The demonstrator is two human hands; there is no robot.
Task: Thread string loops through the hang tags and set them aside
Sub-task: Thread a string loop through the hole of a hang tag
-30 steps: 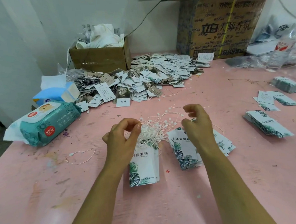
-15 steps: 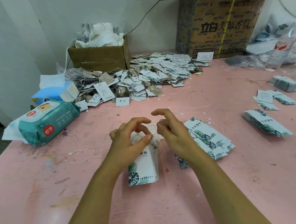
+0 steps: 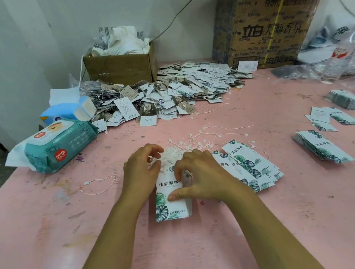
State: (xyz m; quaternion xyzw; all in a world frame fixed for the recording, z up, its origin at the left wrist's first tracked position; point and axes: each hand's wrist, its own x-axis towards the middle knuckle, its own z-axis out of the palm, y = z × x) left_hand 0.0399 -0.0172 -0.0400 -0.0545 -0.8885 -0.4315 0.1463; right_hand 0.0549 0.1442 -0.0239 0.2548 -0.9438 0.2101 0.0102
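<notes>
On pink table [image 3: 200, 247], stack of white leaf-printed paper hang tags [image 3: 172, 199] under right hand [image 3: 200, 178], thumb pressing, fingers curled over top end; left hand [image 3: 141, 169] pinching tangle of white string loops [image 3: 173, 153]: best tease out one loop, stack pinned.

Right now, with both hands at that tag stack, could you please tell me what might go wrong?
The string tangle sits right against the tag stack, so the left hand could drag out several loops at once. The right hand could also nudge the fanned tags beside it.
</notes>
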